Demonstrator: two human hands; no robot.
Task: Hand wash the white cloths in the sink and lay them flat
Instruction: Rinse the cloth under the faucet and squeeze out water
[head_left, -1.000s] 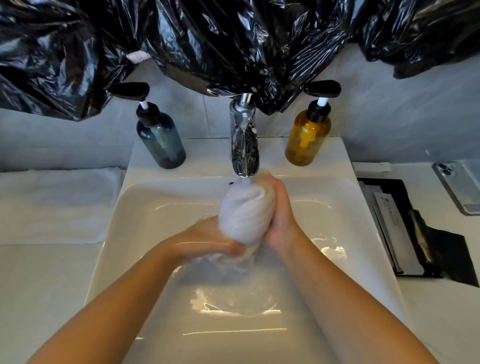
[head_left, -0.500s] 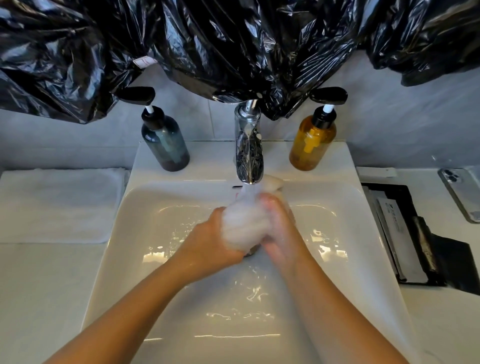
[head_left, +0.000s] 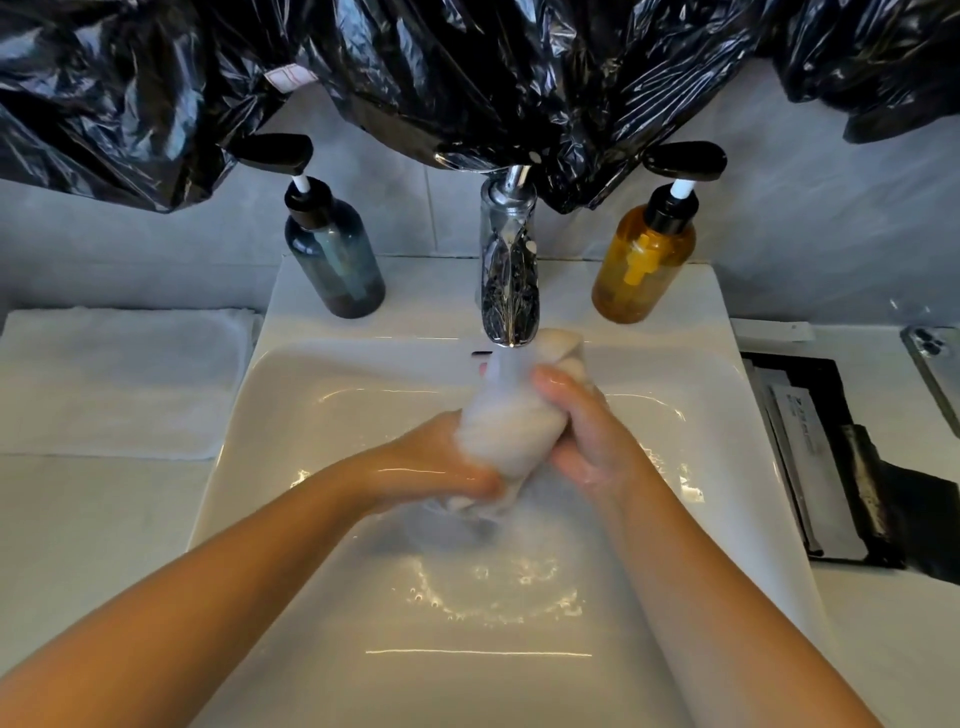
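Partly hidden, white cloth (head_left: 511, 431) sat bunched under tap (head_left: 510, 291) at twelve o'clock, left hand (head_left: 441, 462) and right hand (head_left: 587, 431) clamped on it, sink (head_left: 291, 395) held shallow water, phone (head_left: 935, 374) cut off at three o'clock

cloth (head_left: 511, 431): drawn out longer | left hand (head_left: 441, 465): slid down to its lower end

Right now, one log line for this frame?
phase: rinse | left hand: grips white cloth bottom | right hand: grips cloth side | faucet: running | sink: wet
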